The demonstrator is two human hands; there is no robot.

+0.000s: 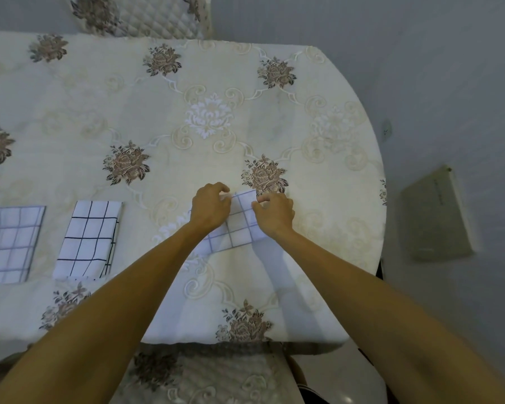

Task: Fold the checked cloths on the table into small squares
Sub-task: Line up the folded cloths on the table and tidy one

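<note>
Nearest us, a quilted seat cushion [204,377] sits just under the table [318,301] edge. On the floral tablecloth at left we note two folded pieces lying flat, apart: a pale-lined cloth [6,243] at the frame edge and a black-checked cloth [88,237] beside it. Right of centre lies the grey-checked cloth [242,223], partly folded. Left hand [210,208]: fingers curled over its far left corner, gripping it. Right hand [274,214]: thumb and forefinger pinch its far right corner, the other fingers curled. Beyond the far edge is a quilted chair back [140,16].
</note>
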